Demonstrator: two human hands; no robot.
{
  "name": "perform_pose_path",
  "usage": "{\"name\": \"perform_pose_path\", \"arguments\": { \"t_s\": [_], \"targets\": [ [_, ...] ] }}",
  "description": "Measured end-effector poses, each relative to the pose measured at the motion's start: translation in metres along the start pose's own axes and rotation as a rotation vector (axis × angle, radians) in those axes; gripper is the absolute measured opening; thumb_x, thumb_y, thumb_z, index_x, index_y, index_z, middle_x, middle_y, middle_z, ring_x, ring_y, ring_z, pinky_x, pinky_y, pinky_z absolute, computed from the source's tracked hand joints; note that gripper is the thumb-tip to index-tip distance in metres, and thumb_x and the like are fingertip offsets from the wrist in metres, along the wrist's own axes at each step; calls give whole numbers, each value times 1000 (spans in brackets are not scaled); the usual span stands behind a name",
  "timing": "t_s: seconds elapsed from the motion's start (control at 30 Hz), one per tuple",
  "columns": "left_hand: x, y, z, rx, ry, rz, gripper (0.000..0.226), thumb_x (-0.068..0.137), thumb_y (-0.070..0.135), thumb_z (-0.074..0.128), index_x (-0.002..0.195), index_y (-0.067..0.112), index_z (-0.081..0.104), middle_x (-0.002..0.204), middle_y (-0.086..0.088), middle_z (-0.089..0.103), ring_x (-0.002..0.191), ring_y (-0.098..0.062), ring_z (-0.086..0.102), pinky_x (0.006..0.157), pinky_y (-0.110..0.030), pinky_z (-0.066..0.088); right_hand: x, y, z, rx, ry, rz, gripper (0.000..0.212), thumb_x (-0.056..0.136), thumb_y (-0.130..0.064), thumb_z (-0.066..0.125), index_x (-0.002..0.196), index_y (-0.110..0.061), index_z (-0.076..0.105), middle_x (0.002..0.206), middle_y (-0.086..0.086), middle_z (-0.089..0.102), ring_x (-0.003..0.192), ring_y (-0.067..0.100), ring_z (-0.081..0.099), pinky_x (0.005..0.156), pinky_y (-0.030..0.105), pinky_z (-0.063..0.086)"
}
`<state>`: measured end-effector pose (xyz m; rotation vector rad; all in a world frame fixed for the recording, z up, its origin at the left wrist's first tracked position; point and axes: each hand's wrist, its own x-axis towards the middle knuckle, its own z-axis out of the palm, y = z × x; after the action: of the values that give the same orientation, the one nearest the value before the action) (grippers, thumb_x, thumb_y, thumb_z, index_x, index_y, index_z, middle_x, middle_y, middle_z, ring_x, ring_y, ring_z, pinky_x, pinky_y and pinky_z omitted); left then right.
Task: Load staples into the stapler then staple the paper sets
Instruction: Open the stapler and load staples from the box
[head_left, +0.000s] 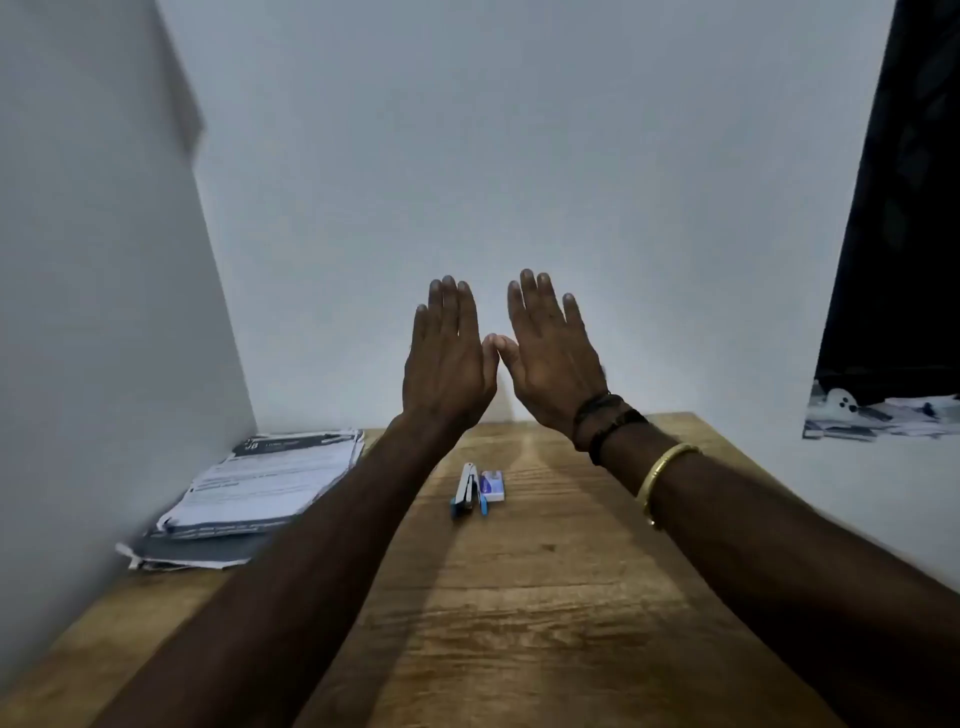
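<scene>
A small blue and white stapler (464, 491) lies on the wooden table (545, 597), pointing away from me. Right beside it on the right sits a small box of staples (492, 488). A stack of printed paper sets (254, 493) lies at the table's left, against the wall. My left hand (449, 358) and my right hand (550, 353) are raised above the table with straight fingers, backs toward me. Their thumbs touch in the middle. Neither hand holds anything.
White walls close the table in at the back and on the left. A dark curtain (904, 208) hangs at the far right, with clutter below it. My right wrist wears a dark band and a gold bangle (660, 478).
</scene>
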<state>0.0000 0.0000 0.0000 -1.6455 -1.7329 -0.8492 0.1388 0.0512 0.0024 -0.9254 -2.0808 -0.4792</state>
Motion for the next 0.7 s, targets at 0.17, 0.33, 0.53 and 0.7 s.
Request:
{"name": "perform_pose_path", "arguments": {
  "t_s": [0.17, 0.33, 0.53, 0.7],
  "targets": [
    [-26, -12, 6, -207, -309, -343, 37, 96, 47, 55, 104, 16, 74, 109, -9, 75, 108, -32, 68, 77, -34, 49, -25, -11, 23, 229, -263, 51, 35, 104, -30, 45, 126, -15, 68, 143, 10, 60, 138, 28, 48, 112, 45, 37],
    [-47, -18, 4, -277, -615, -481, 21, 82, 29, 78, 90, 10, 79, 92, -12, 77, 94, -29, 73, 75, -33, 56, -47, -26, 40, 360, -473, 122, 19, 94, -23, 61, 98, -21, 79, 110, 2, 76, 103, 25, 66, 91, 42, 52],
    [-65, -24, 18, -284, -766, -543, 33, 83, 29, 77, 106, 6, 75, 104, -16, 75, 98, -32, 73, 88, -43, 61, -66, -31, 60, 410, -539, 160, 17, 88, -21, 64, 91, -23, 81, 99, -4, 77, 92, 18, 68, 82, 37, 57],
    [-64, -23, 22, -281, -756, -557, 30, 79, 27, 78, 103, 10, 76, 103, -14, 76, 97, -30, 73, 87, -41, 62, -69, -29, 69, 435, -525, 177, 17, 87, -22, 65, 92, -22, 82, 98, -4, 77, 90, 16, 68, 79, 34, 57]
  ]
}}
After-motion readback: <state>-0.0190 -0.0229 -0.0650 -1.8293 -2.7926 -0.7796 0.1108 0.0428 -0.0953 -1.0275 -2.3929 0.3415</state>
